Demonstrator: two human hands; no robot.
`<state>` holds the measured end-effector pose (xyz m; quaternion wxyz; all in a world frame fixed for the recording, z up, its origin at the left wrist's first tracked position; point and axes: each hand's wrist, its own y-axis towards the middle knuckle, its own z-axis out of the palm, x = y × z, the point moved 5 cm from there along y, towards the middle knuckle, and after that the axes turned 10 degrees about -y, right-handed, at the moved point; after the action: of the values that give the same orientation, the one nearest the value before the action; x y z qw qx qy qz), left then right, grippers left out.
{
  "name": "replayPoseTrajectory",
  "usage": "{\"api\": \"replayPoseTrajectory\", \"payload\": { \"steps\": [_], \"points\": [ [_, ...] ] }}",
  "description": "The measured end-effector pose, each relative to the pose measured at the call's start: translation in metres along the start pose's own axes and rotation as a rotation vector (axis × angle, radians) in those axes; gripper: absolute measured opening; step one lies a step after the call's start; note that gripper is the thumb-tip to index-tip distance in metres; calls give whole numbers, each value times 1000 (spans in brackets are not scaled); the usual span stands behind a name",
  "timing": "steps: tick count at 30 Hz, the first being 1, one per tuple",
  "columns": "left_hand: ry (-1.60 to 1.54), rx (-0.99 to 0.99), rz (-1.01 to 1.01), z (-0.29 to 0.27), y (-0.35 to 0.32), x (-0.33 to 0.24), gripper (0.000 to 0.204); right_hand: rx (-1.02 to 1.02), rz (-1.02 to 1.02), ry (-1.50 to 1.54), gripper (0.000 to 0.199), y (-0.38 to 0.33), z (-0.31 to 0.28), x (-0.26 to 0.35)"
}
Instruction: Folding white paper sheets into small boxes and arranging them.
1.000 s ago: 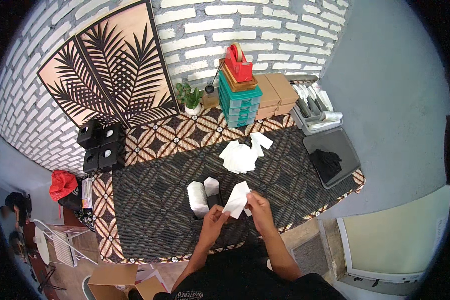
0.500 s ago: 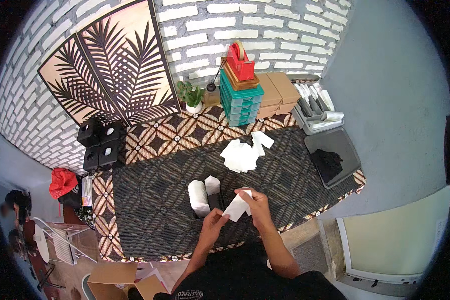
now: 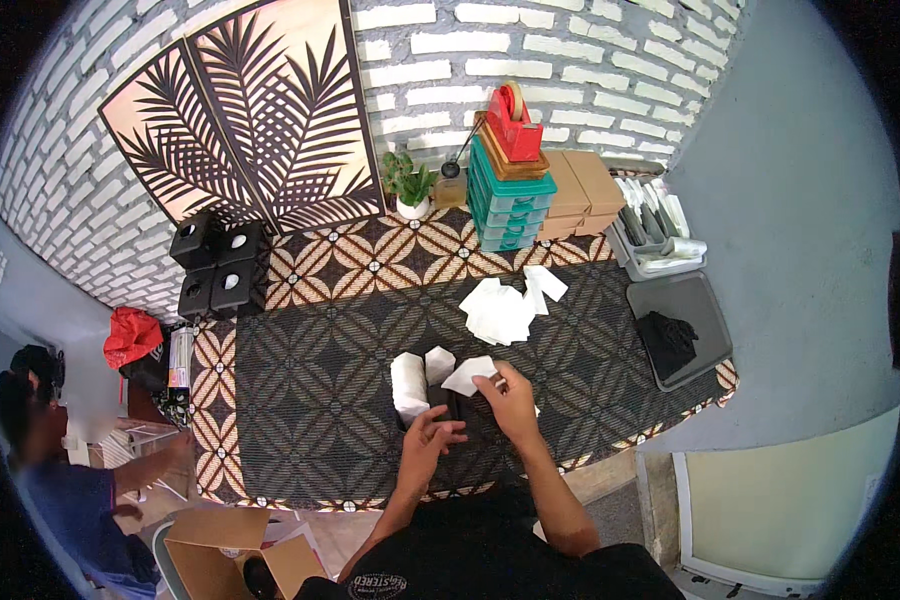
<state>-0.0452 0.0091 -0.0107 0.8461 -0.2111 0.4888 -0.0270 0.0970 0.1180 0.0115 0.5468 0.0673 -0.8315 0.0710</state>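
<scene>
My right hand (image 3: 511,403) pinches a folded white paper napkin (image 3: 467,377) between thumb and fingers, just above the right side of a black box (image 3: 446,403). Fingers apart and nothing in them, my left hand (image 3: 430,446) is at the near side of that box; whether it touches the box I cannot tell. Inside, a long stack of white napkins (image 3: 408,384) fills the left side. A shorter white stack (image 3: 439,364) is at the far end beside it. Beyond my hands, a loose pile of white napkins (image 3: 498,311) lies spread on the dark mat.
Black cubes (image 3: 232,285) stand at the back left. Teal drawers (image 3: 511,212) carry a red tape dispenser (image 3: 516,132), beside brown boxes (image 3: 582,190). A grey tray (image 3: 705,315) with black cloth (image 3: 667,345) lies right. An open carton (image 3: 215,535) and another person (image 3: 80,500) are at left.
My left hand has let go of the napkin and opened. The right hand has carried it up and left, over the box. Another person has come into view at the left.
</scene>
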Motion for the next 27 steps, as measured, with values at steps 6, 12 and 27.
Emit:
{"api": "replayPoseTrajectory", "payload": {
  "steps": [6, 12, 27],
  "points": [
    [72, 65, -25, -12, 1, 11, 23, -23, -302, -239, 24, 27, 28, 6],
    [37, -6, -7, -22, -1, 6, 22, 94, -142, -112, 22, 34, 45, -1],
    [43, 4, 6, -20, 3, 3, 19, -11, -333, -277, 23, 37, 45, -5]
  ]
}}
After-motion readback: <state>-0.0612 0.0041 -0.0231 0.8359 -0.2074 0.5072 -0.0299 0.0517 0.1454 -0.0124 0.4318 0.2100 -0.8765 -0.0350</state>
